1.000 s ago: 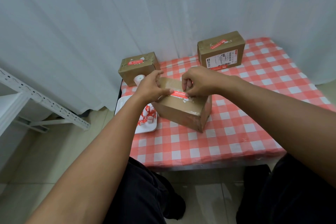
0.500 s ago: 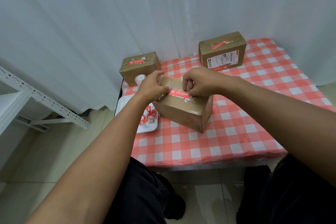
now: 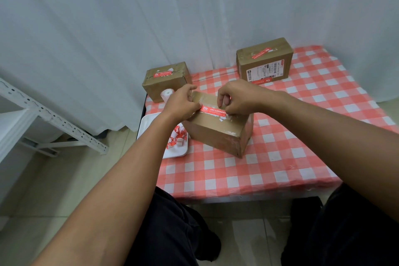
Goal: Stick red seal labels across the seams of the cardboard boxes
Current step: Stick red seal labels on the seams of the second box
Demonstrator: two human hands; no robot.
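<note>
Looking down from the head camera, I see dark trousers at the bottom edge and two bare forearms reaching out over a table (image 3: 259, 170) covered in a red-and-white check cloth. On its near left part stands the nearest cardboard box (image 3: 218, 129), turned corner-on toward me. A red seal label (image 3: 212, 110) lies along its top face. My left hand (image 3: 181, 104) rests on the box's left top edge, fingers curled, the thumb pressing the label's left end. My right hand (image 3: 237, 99) has its fingers bent, the fingertips pinching or pressing the label's right end; which, I cannot tell. Just left of the box a white tray (image 3: 151, 129) holds crumpled red-and-white scraps (image 3: 176, 139). Behind the left hand stands a white roll (image 3: 167, 94), and behind that a second box (image 3: 167, 80) with a red label on top. Far right, a third box (image 3: 265, 59) carries a red label and a white shipping sticker. A white curtain (image 3: 129, 28) hangs behind everything.
</note>
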